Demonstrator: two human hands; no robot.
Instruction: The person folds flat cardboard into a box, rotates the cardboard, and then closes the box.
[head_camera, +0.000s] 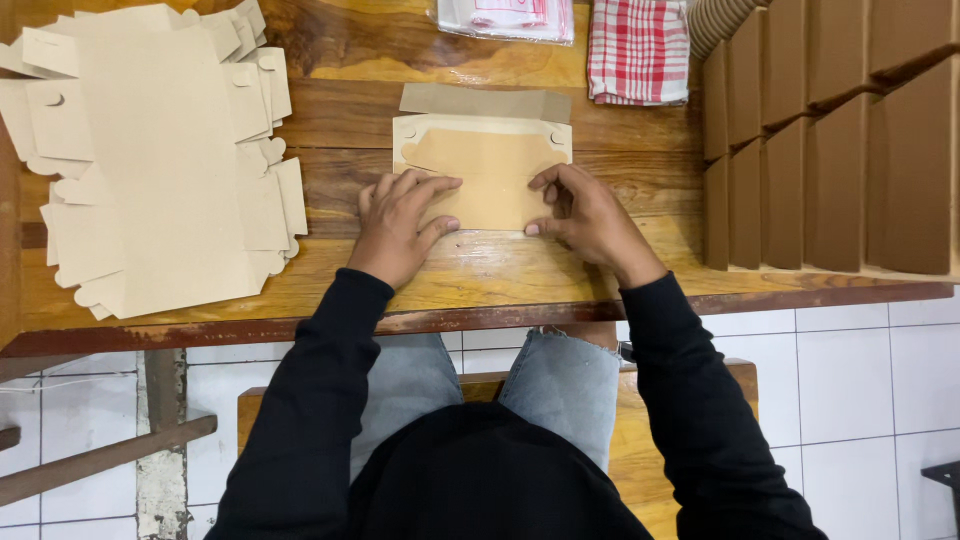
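Left: stack of flat cardboard blanks (165, 160), fanned on the wooden tabletop (330, 50).
Right: rows of folded brown boxes (830, 140), standing upright.
Far edge: red-checked cloth (638, 50) beside a clear plastic bag (505, 18).
Below: white floor tiles (860, 380), wooden bench (640, 450).

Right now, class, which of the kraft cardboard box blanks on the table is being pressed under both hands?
The single box blank at the table's middle: the left hand and right hand press its near edge. The other blanks lie untouched in a stack of flat blanks at the left.
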